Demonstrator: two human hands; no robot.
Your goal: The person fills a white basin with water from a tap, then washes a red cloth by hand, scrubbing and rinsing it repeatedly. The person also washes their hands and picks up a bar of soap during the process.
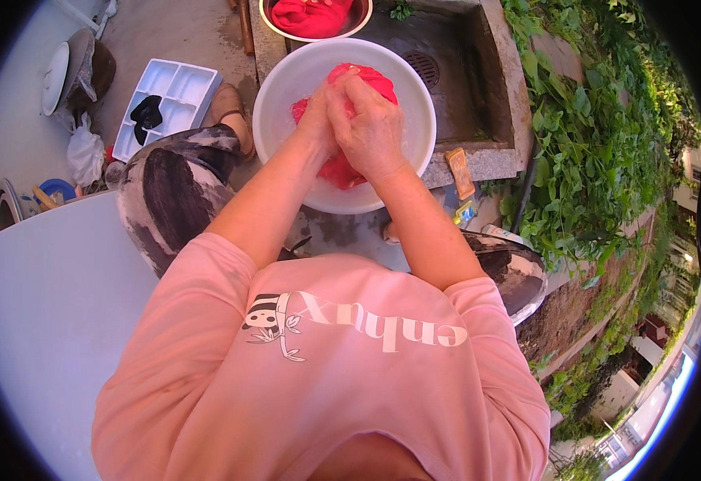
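A white plastic basin point(272, 159) stands before me with cloudy water in it. Wet red cloth point(380, 84) is bunched in its middle, and part of it hangs below my hands into the water. My left hand point(320, 117) and my right hand point(370, 117) are pressed together around this cloth, fingers closed on it. Between the palms the cloth is mostly hidden. At the top edge, a metal bowl point(266, 21) holds more red cloth point(311, 18).
Behind the basin is a stone-edged sink point(468, 90) with a drain grate point(422, 67). A wooden-backed brush point(460, 173) lies on its near rim. To the left are a white compartment tray point(203, 78) with a black item point(147, 113) and a plastic bag point(84, 153). Leafy plants point(585, 150) grow on the right.
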